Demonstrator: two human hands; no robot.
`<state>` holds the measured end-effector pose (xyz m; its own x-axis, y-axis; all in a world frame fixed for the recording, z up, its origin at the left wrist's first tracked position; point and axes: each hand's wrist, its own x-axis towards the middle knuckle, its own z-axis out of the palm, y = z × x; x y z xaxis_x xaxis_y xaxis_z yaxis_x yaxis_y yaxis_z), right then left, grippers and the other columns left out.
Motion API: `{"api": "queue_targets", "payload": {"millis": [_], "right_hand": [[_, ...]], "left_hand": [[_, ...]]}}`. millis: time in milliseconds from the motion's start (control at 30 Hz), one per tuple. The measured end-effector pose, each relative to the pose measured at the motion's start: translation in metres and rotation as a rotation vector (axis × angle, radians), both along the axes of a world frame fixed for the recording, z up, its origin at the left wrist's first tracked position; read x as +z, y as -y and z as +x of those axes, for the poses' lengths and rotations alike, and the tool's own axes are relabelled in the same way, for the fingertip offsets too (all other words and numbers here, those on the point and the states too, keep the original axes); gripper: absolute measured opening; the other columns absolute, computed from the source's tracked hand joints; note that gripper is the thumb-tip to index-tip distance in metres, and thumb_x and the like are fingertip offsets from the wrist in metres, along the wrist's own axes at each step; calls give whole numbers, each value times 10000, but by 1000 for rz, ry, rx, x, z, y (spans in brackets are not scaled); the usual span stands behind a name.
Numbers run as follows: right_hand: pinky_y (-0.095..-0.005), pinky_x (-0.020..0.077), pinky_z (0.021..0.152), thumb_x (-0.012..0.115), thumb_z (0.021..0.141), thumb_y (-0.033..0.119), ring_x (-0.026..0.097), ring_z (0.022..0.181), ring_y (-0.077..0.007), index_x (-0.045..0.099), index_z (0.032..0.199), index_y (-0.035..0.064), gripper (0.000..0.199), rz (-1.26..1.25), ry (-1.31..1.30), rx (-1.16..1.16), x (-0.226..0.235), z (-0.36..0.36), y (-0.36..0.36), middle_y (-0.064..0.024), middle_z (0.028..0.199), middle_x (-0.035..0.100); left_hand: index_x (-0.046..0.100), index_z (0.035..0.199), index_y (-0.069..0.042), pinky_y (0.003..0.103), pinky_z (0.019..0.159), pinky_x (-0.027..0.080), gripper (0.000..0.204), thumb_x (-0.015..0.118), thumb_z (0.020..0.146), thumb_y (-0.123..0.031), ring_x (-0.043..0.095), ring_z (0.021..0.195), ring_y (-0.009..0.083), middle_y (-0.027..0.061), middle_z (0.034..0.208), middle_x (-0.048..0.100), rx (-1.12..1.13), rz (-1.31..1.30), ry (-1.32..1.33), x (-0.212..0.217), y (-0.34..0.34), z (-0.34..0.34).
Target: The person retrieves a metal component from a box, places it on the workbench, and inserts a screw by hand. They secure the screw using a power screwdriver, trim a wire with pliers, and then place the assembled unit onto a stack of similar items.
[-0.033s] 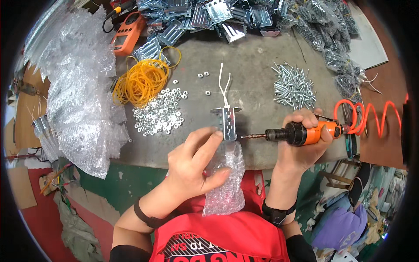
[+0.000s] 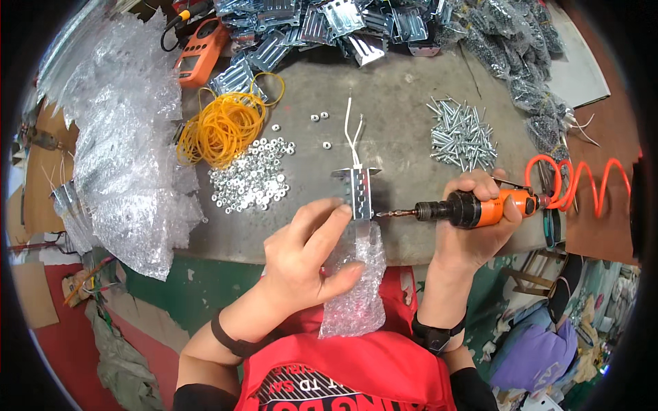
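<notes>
My right hand is wrapped around an orange and black air screwdriver. Its bit points left, and the tip meets or nearly meets the lower right side of a slotted metal bracket. Two white wires stick out of the bracket's far end. My left hand presses its curled fingertips against the bracket's left side, while the thumb lies over bubble wrap that hangs from the near end over the table edge. What the left fingertips pinch underneath is hidden.
Left on the table lie loose nuts, yellow rubber bands, an orange meter and bubble wrap sheets. Screws are heaped at right, near a coiled orange hose. Metal brackets pile up at the back.
The bracket has shifted very slightly right, so the gap between it and the screwdriver's bit has narrowed. Both hands keep their hold.
</notes>
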<state>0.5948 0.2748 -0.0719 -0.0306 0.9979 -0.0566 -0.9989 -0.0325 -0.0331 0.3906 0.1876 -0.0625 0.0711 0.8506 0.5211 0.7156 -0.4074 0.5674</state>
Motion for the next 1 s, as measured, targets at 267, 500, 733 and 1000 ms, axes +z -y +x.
{"api": "queue_targets", "payload": {"millis": [267,500,733,1000], "right_hand": [[-377,440,866,598,785,179,517,768,-164,507,1071,53,326,-3,83,-23,1,-7,-2,-44,804,495],[-365,452,831,601,776,195,511,755,-154,494,1053,67,324,-28,105,-79,1,-10,-2,-35,799,493],[-355,458,813,595,770,182,498,740,-156,489,1035,77,304,-55,109,-70,4,-15,2,-31,786,485],[-329,453,814,601,801,215,499,751,-139,471,1052,86,310,-2,172,-54,-3,-14,5,-23,813,489]], "left_hand": [[606,1090,-9,323,622,539,530,711,690,-340,658,773,269,170,1088,593,5,39,1,-2,-5,1],[607,1089,-18,318,608,536,526,702,695,-353,654,733,254,168,1096,592,19,25,0,-1,-4,0],[610,1062,-26,310,606,531,509,708,682,-351,650,729,245,169,1112,583,31,0,-6,0,-1,0],[568,1097,-13,330,681,528,537,722,671,-300,632,812,284,188,1145,546,1,-44,30,3,0,0]]}}
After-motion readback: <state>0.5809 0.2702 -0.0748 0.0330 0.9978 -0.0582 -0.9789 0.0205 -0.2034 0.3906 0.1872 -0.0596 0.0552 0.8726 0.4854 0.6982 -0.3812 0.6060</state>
